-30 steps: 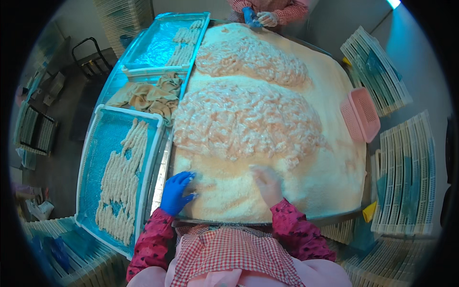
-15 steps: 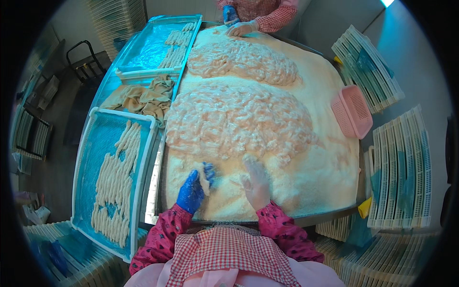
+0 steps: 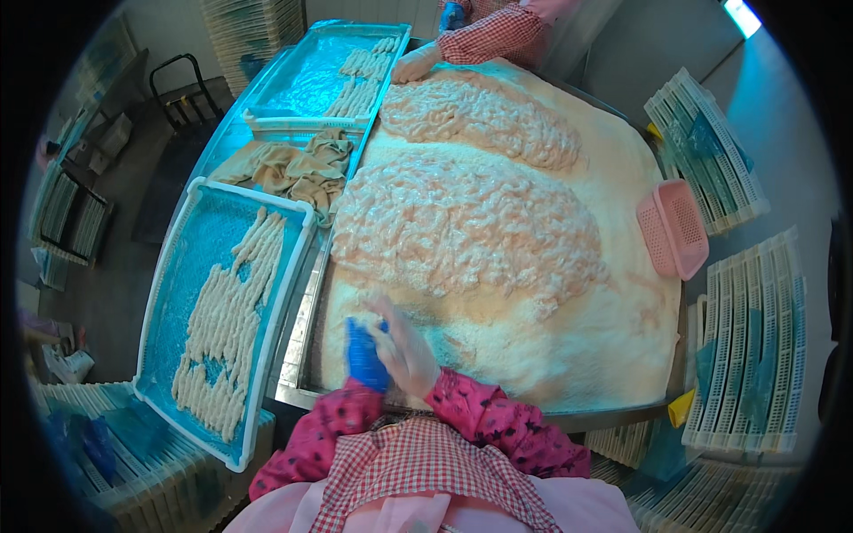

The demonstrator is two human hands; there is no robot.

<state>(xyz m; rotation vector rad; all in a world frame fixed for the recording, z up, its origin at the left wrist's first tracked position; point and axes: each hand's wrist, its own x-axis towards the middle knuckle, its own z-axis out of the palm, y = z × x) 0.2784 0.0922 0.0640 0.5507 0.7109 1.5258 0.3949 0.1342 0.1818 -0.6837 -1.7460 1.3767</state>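
My left hand (image 3: 365,359), in a blue glove, is closed around a pale crumb-coated meat strip (image 3: 384,329), which shows only in part between my hands. My right hand (image 3: 408,353), in a thin whitish glove, lies against the strip and the blue glove. Its fingers are stretched out and blurred at the tips. Both hands are over the near left of a table spread with pale crumbs (image 3: 498,360). Beyond them lies a large heap of wet, pinkish meat strips (image 3: 466,226). To the left, coated strips (image 3: 218,333) lie in rows in a white-rimmed tray (image 3: 298,266) lined with blue.
Across the table a co-worker's gloved hand (image 3: 416,64) rests near a second meat heap (image 3: 484,120). Another lined tray (image 3: 293,75) and a crumpled tan cloth (image 3: 298,169) are at the far left. A pink basket (image 3: 673,229) and stacked white trays (image 3: 745,342) stand at right.
My right hand has moved left to meet my left hand, and the strip is now between them. The co-worker's whitish-gloved hand has shifted towards the far tray. The view has shifted slightly.
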